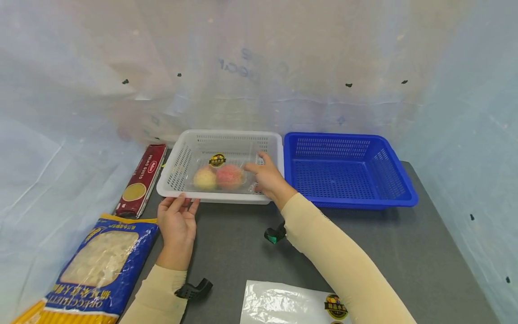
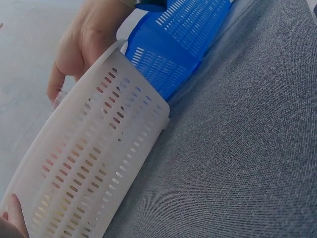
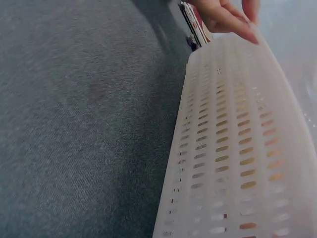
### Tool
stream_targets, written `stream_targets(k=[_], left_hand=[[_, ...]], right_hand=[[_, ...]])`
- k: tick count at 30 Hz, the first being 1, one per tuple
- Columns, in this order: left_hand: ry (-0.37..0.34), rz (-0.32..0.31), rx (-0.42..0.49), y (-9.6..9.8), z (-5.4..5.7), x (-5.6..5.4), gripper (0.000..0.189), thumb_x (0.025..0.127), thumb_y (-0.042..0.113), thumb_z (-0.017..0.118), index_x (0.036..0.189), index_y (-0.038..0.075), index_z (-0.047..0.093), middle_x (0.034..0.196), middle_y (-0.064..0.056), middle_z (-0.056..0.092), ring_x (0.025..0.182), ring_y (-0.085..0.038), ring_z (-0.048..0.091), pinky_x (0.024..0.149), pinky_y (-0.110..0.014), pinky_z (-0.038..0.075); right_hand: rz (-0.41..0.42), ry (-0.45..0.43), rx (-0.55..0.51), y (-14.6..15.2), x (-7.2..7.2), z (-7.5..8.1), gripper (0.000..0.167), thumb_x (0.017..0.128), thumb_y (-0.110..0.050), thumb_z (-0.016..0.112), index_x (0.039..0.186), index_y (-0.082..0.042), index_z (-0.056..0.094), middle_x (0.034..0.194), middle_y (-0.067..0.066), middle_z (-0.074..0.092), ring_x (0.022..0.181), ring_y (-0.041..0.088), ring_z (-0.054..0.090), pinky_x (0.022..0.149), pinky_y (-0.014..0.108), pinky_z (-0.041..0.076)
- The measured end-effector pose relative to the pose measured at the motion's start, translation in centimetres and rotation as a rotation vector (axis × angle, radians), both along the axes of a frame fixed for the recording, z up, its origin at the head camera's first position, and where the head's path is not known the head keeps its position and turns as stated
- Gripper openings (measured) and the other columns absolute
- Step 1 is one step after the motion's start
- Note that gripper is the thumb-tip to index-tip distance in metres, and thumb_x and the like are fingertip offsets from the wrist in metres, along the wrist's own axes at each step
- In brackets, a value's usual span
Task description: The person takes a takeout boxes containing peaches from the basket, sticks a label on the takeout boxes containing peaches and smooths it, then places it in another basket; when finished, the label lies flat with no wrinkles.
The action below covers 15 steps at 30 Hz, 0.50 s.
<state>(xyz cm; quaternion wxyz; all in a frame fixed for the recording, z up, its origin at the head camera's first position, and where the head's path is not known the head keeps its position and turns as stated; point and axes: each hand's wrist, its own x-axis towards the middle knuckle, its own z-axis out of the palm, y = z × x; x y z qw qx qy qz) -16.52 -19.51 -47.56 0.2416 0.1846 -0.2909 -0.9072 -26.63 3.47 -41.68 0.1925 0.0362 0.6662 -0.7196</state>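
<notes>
A white slotted basket (image 1: 226, 198) stands on the dark table, holding a clear plastic bag (image 1: 194, 162) with yellow-red round fruit (image 1: 229, 177) and a black-and-gold label. Palm upward, my left hand (image 1: 178, 225) grips the basket's front rim near its left corner. In the right wrist view, fingers of that left hand (image 3: 225, 17) lie at the rim and outer wall. My right hand (image 1: 271, 177) reaches over the basket's right part, fingers spread at the bag's right end. Clear plastic shows at a fingertip of this right hand (image 2: 81, 52) in the left wrist view.
An empty blue basket (image 1: 352, 202) stands close to the right of the white one. To the left lie a dark red pasta package (image 1: 139, 180) and a blue-yellow pasta bag (image 1: 97, 265). A white plastic bag (image 1: 283, 301) with labels lies at the front edge.
</notes>
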Motion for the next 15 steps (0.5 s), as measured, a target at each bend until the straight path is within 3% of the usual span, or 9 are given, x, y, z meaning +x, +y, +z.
stream_targets(k=[5, 11, 15], left_hand=[[0.001, 0.009, -0.005, -0.1, 0.0, 0.1, 0.031, 0.106, -0.005, 0.065, 0.131, 0.000, 0.047, 0.123, -0.019, 0.051, 0.088, -0.020, 0.061, 0.083, -0.041, 0.064], [-0.007, 0.002, 0.013, 0.0, 0.1, 0.1, 0.034, 0.105, -0.004, 0.069, 0.130, 0.001, 0.047, 0.122, -0.018, 0.051, 0.090, -0.021, 0.061, 0.082, -0.041, 0.064], [-0.017, 0.004, 0.002, 0.0, 0.0, 0.1, 0.031, 0.106, -0.004, 0.067, 0.129, 0.001, 0.048, 0.120, -0.018, 0.051, 0.090, -0.021, 0.061, 0.081, -0.040, 0.065]], right_hand=[[0.017, -0.073, -0.002, -0.3, -0.7, -0.5, 0.088, 0.107, -0.011, 0.067, 0.176, -0.015, 0.013, 0.171, 0.022, 0.029, 0.113, 0.035, 0.056, 0.061, 0.036, 0.052], [0.050, -0.069, 0.034, -0.5, -1.2, -1.2, 0.081, 0.108, -0.006, 0.066, 0.173, -0.002, 0.017, 0.162, 0.027, 0.042, 0.134, 0.039, 0.053, 0.082, 0.047, 0.059], [0.031, -0.068, 0.030, -0.6, -1.1, -1.4, 0.081, 0.109, -0.006, 0.065, 0.172, 0.000, 0.015, 0.168, 0.026, 0.034, 0.145, 0.043, 0.046, 0.095, 0.053, 0.059]])
